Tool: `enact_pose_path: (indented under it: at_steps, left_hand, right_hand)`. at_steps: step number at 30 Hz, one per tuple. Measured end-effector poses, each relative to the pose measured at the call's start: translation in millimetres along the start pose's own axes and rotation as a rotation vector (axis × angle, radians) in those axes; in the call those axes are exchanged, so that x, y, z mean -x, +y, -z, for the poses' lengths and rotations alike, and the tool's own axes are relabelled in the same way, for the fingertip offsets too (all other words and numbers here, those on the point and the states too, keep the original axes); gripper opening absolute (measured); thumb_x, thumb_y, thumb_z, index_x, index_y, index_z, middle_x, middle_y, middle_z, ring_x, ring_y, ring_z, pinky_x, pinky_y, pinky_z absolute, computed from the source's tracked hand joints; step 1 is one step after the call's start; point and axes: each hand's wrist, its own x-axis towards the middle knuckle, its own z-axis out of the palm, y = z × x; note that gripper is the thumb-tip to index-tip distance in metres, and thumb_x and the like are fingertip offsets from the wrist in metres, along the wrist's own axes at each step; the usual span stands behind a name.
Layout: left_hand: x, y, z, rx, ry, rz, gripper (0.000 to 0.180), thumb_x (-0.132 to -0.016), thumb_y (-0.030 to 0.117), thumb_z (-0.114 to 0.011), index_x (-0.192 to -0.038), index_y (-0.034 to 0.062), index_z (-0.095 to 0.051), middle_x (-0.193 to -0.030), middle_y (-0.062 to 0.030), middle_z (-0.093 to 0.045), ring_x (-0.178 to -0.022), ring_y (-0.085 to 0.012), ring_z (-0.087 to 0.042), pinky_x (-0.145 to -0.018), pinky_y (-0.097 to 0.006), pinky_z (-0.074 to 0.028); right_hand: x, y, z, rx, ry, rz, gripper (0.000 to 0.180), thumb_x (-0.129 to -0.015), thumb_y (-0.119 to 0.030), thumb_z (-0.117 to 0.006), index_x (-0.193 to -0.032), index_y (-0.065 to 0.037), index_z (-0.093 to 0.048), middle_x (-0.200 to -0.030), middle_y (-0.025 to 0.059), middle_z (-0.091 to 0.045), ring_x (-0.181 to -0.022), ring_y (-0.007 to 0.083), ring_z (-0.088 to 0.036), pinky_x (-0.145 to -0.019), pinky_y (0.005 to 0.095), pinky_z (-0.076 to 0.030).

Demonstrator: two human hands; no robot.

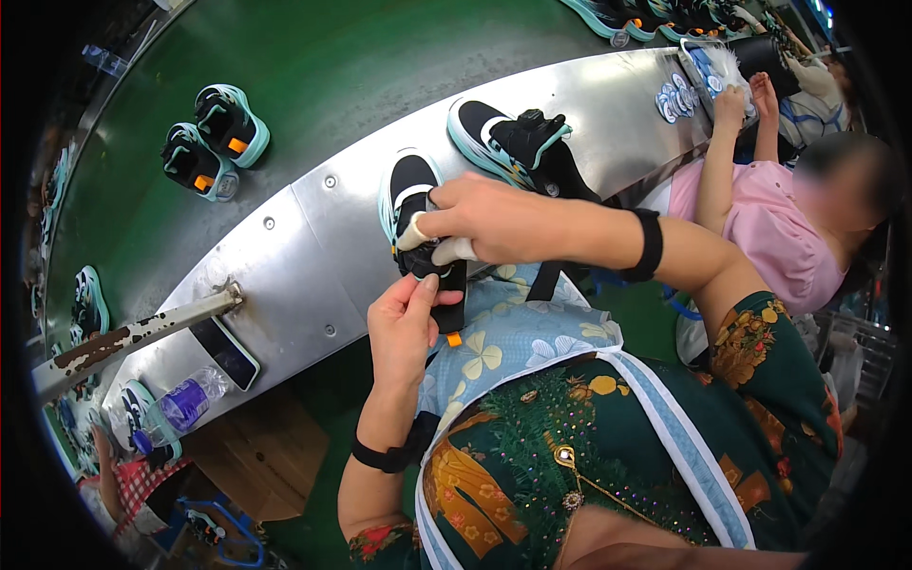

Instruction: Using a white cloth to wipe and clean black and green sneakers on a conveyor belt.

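Observation:
A black sneaker (410,176) with a white and pale teal sole sits on the metal ledge in front of me, toe pointing away. From the right, my right hand (484,223) reaches over its lacing; white finger covers show on two fingertips, and the fingers are bent against the upper. My left hand (407,318) pinches at the sneaker's collar, thumb and forefinger together, above an orange heel tab (454,338). Exactly what lies between the fingertips is hidden. Just right of it, a second matching sneaker (513,142) lies on the ledge, its heel toward me.
A pair of sneakers (217,142) stands on the green conveyor (323,66). Left on the ledge are a rusty metal bar (142,332), a phone (226,351) and a plastic bottle (185,404). Round stickers (676,99) lie near a co-worker's hands (730,106) at right.

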Motion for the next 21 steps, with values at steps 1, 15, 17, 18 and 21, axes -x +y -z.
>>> enact_pose_path:
  at_steps: [1,15,17,18,21]
  left_hand:
    - [-1,-1,0,0.002,-0.001,0.002,0.021,-0.096,0.016,-0.055,-0.102,-0.0014,-0.065,-0.080,-0.0111,-0.070,-0.042,-0.0025,-0.037,-0.038,-0.019,-0.029]
    - [-2,-1,1,0.044,-0.003,-0.005,0.021,-0.096,0.015,-0.053,-0.102,-0.0024,-0.064,-0.082,-0.0135,-0.071,-0.040,-0.0040,-0.041,-0.039,-0.019,-0.033]
    - [-1,-2,-1,0.064,-0.015,0.004,0.021,-0.096,0.015,-0.053,-0.101,-0.0027,-0.064,-0.082,-0.0138,-0.071,-0.040,-0.0044,-0.042,-0.039,-0.019,-0.033]
    - [1,-3,-3,0.051,-0.006,-0.005,0.021,-0.096,0.015,-0.053,-0.101,-0.0027,-0.064,-0.082,-0.0141,-0.071,-0.040,-0.0047,-0.042,-0.039,-0.019,-0.033]
    - [2,-1,-3,0.040,0.006,-0.003,0.021,-0.097,0.016,-0.053,-0.100,-0.0028,-0.063,-0.082,-0.0146,-0.071,-0.040,-0.0053,-0.042,-0.040,-0.019,-0.034]
  right_hand:
    - [0,0,-8,0.179,0.071,0.028,0.031,-0.076,-0.026,-0.073,-0.098,-0.006,-0.064,-0.069,0.0082,-0.054,-0.070,0.0282,-0.057,-0.069,0.0370,-0.042]
    - [-1,1,-3,0.332,0.058,0.042,0.022,-0.079,-0.018,-0.070,-0.095,-0.007,-0.061,-0.074,0.0054,-0.058,-0.077,0.0263,-0.058,-0.083,0.0357,-0.040]
    - [2,-1,0,0.242,0.052,0.031,0.023,-0.079,-0.020,-0.071,-0.094,-0.006,-0.061,-0.072,0.0051,-0.058,-0.075,0.0262,-0.058,-0.082,0.0359,-0.041]
    - [4,-2,1,0.153,0.047,0.019,0.024,-0.079,-0.021,-0.071,-0.094,-0.006,-0.061,-0.071,0.0048,-0.057,-0.074,0.0260,-0.057,-0.081,0.0360,-0.042]
    - [3,5,-17,0.353,0.155,0.087,0.030,-0.077,-0.020,-0.073,-0.104,-0.011,-0.064,-0.078,0.0051,-0.056,-0.077,0.0250,-0.056,-0.079,0.0347,-0.042]
